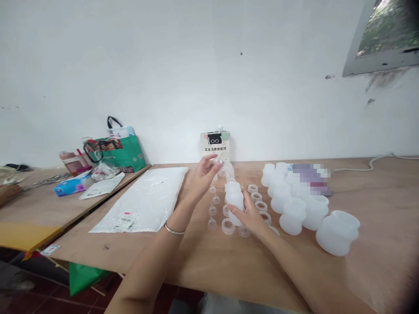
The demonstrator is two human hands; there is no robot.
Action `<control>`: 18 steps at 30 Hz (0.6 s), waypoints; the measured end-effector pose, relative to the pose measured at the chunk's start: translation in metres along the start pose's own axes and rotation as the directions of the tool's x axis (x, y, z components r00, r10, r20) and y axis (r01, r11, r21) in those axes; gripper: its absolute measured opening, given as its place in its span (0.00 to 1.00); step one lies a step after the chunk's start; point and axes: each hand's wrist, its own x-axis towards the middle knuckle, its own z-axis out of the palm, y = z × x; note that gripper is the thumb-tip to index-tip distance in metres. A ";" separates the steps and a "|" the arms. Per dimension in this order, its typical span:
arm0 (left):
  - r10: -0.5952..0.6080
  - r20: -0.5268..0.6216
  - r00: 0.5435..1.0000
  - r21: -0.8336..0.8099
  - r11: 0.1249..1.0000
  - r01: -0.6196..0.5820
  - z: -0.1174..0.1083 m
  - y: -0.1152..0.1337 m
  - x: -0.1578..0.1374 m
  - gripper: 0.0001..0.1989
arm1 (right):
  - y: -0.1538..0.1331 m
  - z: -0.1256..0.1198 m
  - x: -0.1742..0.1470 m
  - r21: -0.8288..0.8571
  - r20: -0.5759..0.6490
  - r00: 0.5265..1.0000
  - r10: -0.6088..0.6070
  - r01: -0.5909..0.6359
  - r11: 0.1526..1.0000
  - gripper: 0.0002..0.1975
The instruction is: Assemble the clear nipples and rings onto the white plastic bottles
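My right hand is wrapped round a frosted white baby bottle, held tilted over the table with a clear nipple at its top. Above it, my left hand pinches a small clear cap, its exact shape blurred. Below my left hand, clear nipples stand in a column. Translucent ring collars lie in columns on both sides of the held bottle, partly hidden by it and my right hand. Several open frosted bottles stand in rows to the right.
A white mailing bag lies flat on the left of the wooden table. A paper bag stands against the wall. On the adjoining table are a green shopping bag and a blue tissue pack. A white cable runs at back right.
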 end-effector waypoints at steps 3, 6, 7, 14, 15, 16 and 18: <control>-0.042 0.096 0.994 0.039 0.999 0.038 0.005 0.005 -0.018 0.18 | -0.002 0.000 -0.001 -0.032 0.000 1.000 -0.031 0.031 0.999 0.23; -0.086 0.148 0.985 0.094 0.993 0.072 0.008 -0.003 -0.025 0.16 | -0.004 0.000 -0.001 -0.048 -0.024 0.999 -0.030 0.029 0.998 0.24; -0.086 0.161 0.983 0.107 0.992 0.069 0.009 -0.006 -0.026 0.16 | -0.004 0.000 -0.001 -0.050 -0.030 0.999 -0.025 0.023 0.998 0.24; -0.077 0.173 0.982 0.215 0.976 0.039 0.017 0.000 -0.043 0.15 | -0.009 -0.001 -0.006 -0.071 -0.021 0.999 -0.047 0.045 0.996 0.23; -0.085 0.164 0.983 0.214 0.976 0.049 0.016 0.001 -0.046 0.15 | -0.009 -0.001 -0.007 -0.080 -0.017 0.998 -0.058 0.056 0.995 0.23; -0.095 0.155 0.983 0.206 0.977 0.062 0.016 0.001 -0.047 0.16 | -0.010 0.000 -0.008 -0.091 -0.015 0.998 -0.061 0.060 0.994 0.23; -0.111 0.142 0.984 0.167 0.982 0.087 0.015 0.001 -0.048 0.17 | -0.010 0.002 -0.007 -0.107 -0.019 0.998 -0.058 0.056 0.993 0.22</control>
